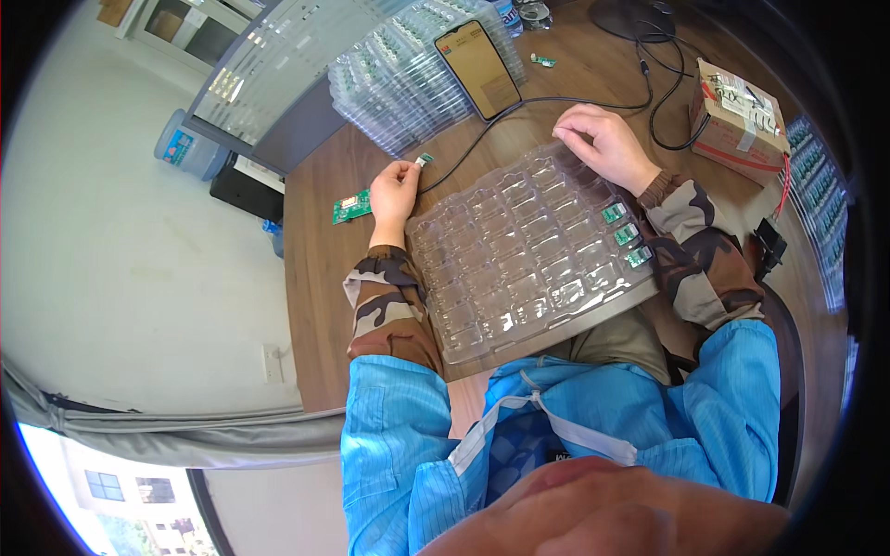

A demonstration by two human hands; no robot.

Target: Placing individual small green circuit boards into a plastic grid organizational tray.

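Note:
My left hand (393, 193) is closed in a pinch on a small green circuit board (424, 159), whose end pokes out past the fingertips. A larger green circuit board (349, 207) lies on the desk beside that wrist. In front of me, a clear plastic blister tray (519, 250) rests partly over the desk's front edge. Three small green boards (626, 233) sit in pockets along its right side; the other pockets hold no boards that I can see. Over the tray's far right corner, my right hand (607, 146) has its fingers curled together, nothing visible in them.
Stacked clear trays of boards (417, 74) stand at the back, with a phone (477, 69) propped against them. A black cable (575, 99) crosses the desk. A loose board (543, 61) lies behind it. At right are a cardboard box (739, 120) and another filled tray (816, 185).

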